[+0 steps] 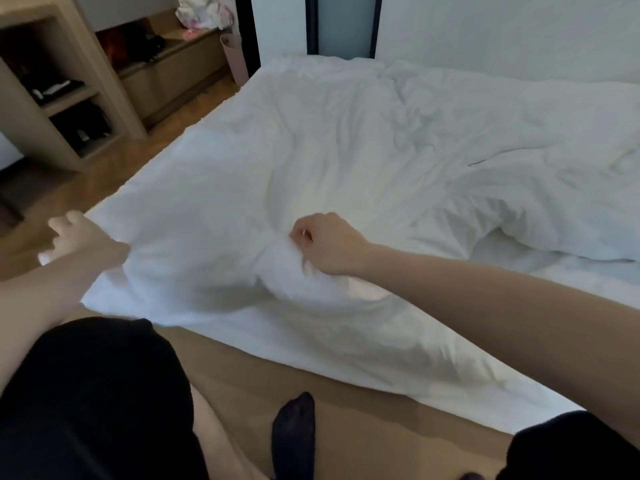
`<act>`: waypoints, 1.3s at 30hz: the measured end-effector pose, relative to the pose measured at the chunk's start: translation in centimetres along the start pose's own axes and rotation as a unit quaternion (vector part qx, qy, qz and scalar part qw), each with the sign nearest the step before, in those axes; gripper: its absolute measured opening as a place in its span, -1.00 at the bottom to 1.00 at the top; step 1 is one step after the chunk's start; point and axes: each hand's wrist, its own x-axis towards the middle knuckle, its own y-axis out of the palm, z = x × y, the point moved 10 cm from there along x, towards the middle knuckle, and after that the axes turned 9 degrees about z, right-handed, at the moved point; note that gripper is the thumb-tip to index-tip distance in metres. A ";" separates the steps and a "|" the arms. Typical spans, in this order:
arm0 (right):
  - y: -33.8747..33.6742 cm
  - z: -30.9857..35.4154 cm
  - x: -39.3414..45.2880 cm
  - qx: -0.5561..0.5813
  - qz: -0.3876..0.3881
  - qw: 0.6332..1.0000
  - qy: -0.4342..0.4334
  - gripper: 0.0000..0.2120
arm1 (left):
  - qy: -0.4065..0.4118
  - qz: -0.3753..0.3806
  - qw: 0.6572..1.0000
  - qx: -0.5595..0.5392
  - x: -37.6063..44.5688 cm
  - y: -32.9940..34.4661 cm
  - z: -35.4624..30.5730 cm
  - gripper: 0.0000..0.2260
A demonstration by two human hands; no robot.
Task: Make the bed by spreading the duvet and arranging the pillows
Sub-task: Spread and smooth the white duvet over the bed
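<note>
A: Quick pass. Where's the duvet [346, 150]?

B: On the bed [450, 368], rumpled, bunched toward the near-left corner. Far right part folds back on itself, so a strip of bare sheet shows under it on the right.

A: Hands?

B: Right hand [329, 244] is a closed fist with a wad of the duvet's near edge gathered inside it, knuckles up. Left hand [74, 233] is out at the left corner, blurred; fingers look partly spread and resting on or gripping the corner fabric. Can't tell if it's truly pinched.

A: Why two grips that far apart?

B: My read: a wide hold along one edge lets the person tension the cloth between the hands and drag or flick it flat. The fist takes the bulk, the left hand steers the corner toward the mattress edge.

A: Person's position?

B: Standing at the near side, dark shorts and a dark sock [294, 431] visible on the wood floor [346, 410], arms reaching forward over the edge.

A: Pillows?

B: None I can identify. Could be under the folds, can't say.

A: Background?

B: Shelf unit [52, 98] at left with dark items, a low bench behind it with a pale bag [204, 10] on top. Not involved.

A: Stage?

B: Early, I'd judge. Spreading unfinished, pillows not arranged.
</note>
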 end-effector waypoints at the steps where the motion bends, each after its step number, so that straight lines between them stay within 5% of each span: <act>1: 1.6 -0.8 -0.3 -0.009 0.059 0.998 0.024 -0.77 | 0.026 0.029 0.999 0.015 -0.2 0.6 -0.9 -0.21; 3: 4.5 -2.4 -1.4 0.015 0.183 0.980 0.076 -0.66 | 0.122 0.028 0.992 0.025 -1.0 0.9 -5.4 -0.43; 5: 5.0 -3.4 -2.2 0.009 0.228 0.969 0.094 -0.60 | 0.238 0.034 0.970 0.025 -3.8 2.0 -12.0 -0.64; 10: -1.8 -6.7 -4.6 -0.037 0.135 0.982 0.130 -0.65 | 0.446 0.117 0.886 0.045 -16.7 7.1 -25.6 -0.84; 14: -6.5 -11.5 -8.9 0.092 0.087 0.972 0.198 -0.68 | 0.534 0.166 0.829 0.007 -25.3 9.2 -31.9 -0.85; 19: -11.2 -19.9 -15.4 0.006 -0.008 0.959 0.284 -0.64 | 0.570 0.214 0.793 -0.033 -32.8 10.7 -35.9 -0.87; 25: -10.7 -30.5 -22.6 -0.078 0.021 0.913 0.399 -0.17 | 0.675 0.200 0.710 -0.005 -44.0 12.7 -39.5 -0.90; 29: -9.3 -33.7 -24.5 -0.051 0.011 0.915 0.400 0.00 | 0.713 0.203 0.656 0.142 -48.5 18.5 -40.4 -0.58; 34: -9.2 -36.7 -24.6 -0.039 -0.022 0.913 0.406 0.01 | 0.647 0.148 0.694 0.277 -43.2 23.0 -41.6 -0.15; 39: -10.1 -38.9 -23.2 0.002 -0.079 0.913 0.400 0.11 | 0.621 0.058 0.723 0.296 -38.3 23.9 -43.3 -0.17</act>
